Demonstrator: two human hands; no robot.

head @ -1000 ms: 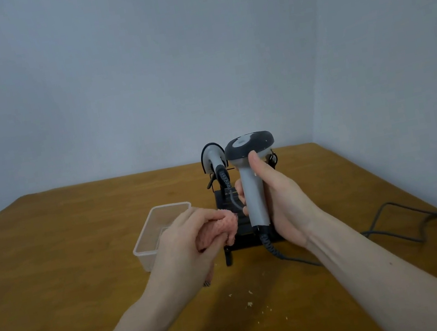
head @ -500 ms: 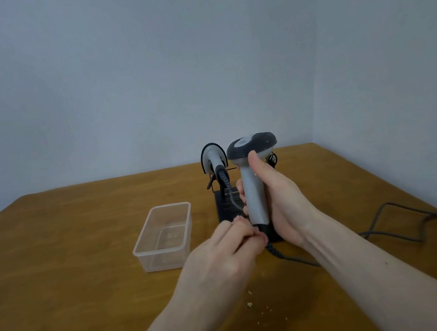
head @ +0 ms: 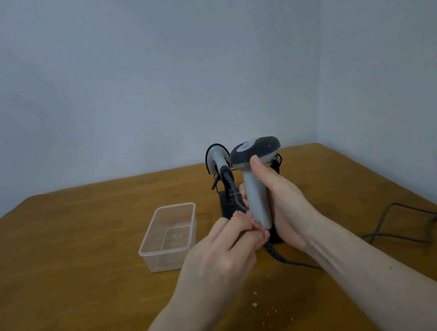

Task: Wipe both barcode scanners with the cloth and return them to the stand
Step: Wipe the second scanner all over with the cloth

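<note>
1. The right hand [head: 281, 198] grasps a grey pistol-shaped barcode scanner with a dark oval head [head: 256, 179] by its handle, thumb lying up the near face, fingers curled round the far side. The scanner stands upright above the table, just in front of the stand.
2. The left hand [head: 226, 248] is clenched round a pink cloth [head: 255, 230], bunched in the fingers so that only a small fold shows. The cloth touches the lower end of the held scanner's handle, at the hand's 1 o'clock.
3. A dark coiled cable [head: 273, 252] leaves the bottom of the held handle and runs along the table toward 3 o'clock, where it loops near the wall.
4. A second grey barcode scanner with a dark rim [head: 217, 159] sits in the black metal stand [head: 228, 203], at 11 o'clock from the held scanner and just beside it. Its own coiled lead hangs down in front of the stand.
5. A clear rectangular plastic container [head: 170, 238] rests on the brown wooden table [head: 68, 264], at 9 o'clock from the stand and apart from it, near the left hand's knuckles.
6. Pale crumbs [head: 255, 304] lie scattered on the table at 6 o'clock from the hands, between the two forearms.
</note>
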